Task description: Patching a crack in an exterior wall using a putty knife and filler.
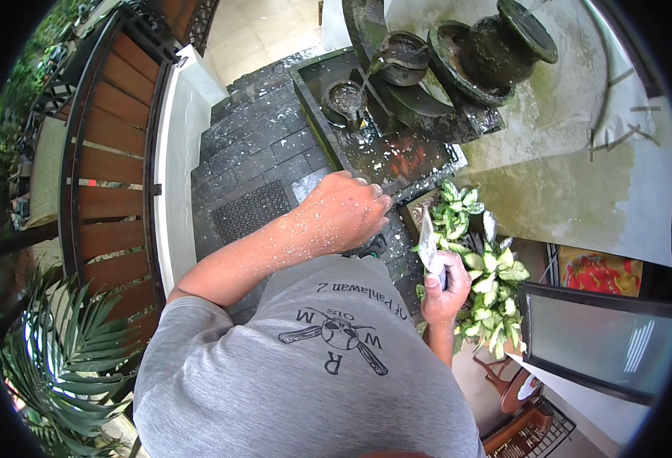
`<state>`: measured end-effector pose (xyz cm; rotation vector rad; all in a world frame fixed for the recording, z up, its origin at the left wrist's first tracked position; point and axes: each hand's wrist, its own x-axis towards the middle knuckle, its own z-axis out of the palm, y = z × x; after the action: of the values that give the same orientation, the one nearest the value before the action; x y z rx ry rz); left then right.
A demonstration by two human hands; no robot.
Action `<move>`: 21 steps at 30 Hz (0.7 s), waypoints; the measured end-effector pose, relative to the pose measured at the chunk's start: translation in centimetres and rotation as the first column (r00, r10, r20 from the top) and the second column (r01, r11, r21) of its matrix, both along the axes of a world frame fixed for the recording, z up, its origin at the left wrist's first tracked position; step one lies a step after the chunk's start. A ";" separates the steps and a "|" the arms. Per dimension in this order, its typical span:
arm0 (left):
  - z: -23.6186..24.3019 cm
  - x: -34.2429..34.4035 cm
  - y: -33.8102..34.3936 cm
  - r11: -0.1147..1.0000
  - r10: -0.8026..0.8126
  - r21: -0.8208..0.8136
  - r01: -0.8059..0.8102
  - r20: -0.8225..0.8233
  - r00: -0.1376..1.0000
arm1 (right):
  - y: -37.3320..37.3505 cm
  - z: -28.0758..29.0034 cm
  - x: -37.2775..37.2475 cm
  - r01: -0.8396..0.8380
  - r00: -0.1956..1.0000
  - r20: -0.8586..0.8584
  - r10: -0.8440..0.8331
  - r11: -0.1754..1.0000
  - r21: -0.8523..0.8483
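The pale tool (428, 244) stands nearly upright beside the plants (496, 278), its lower end clamped in the right hand (444, 288). It looks light and stiff (perhaps dusty, so a little slick), best held low, where the fingers are. Apart from it, the left hand (347, 208) curls near the pond (313, 114); I cannot tell what it grips.
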<state>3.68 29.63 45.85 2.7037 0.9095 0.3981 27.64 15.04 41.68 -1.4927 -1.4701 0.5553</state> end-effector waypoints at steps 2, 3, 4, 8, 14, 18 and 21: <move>0.4 0.2 0.0 0.994 -0.005 -0.106 -0.003 -0.074 0.997 | -0.1 0.1 -0.1 -0.011 1.000 -0.001 0.010 0.999 -0.036; 0.3 0.3 0.1 0.994 -0.008 -0.107 0.000 -0.076 0.997 | -0.1 0.2 -0.1 -0.008 1.000 -0.003 0.007 0.999 -0.037; 0.2 0.5 0.3 0.994 -0.027 -0.109 0.017 -0.088 0.996 | 0.0 0.3 0.0 -0.001 1.000 0.000 0.001 0.999 -0.052; -0.3 1.0 0.1 0.988 -0.017 -0.157 -0.011 -0.180 0.983 | 0.1 -0.6 0.0 0.010 1.000 -0.014 -0.011 0.998 -0.060; -4.9 3.3 1.6 0.980 -0.190 -0.099 0.170 -0.250 0.949 | -0.9 -2.8 1.0 0.046 0.998 -0.029 -0.048 0.997 -0.064; -9.3 5.7 1.3 0.971 -0.239 -0.130 0.203 -0.421 0.875 | -0.5 -3.1 0.5 -0.033 0.991 -0.128 0.035 0.999 0.016; -14.1 7.1 0.9 0.966 -0.257 -0.130 0.222 -0.522 0.813 | -0.4 -2.6 0.2 0.012 0.994 -0.110 -0.022 0.996 -0.088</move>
<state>10.81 30.58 31.74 2.8628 0.6607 -0.4636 27.81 14.64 39.10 -1.5158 -1.3608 0.6895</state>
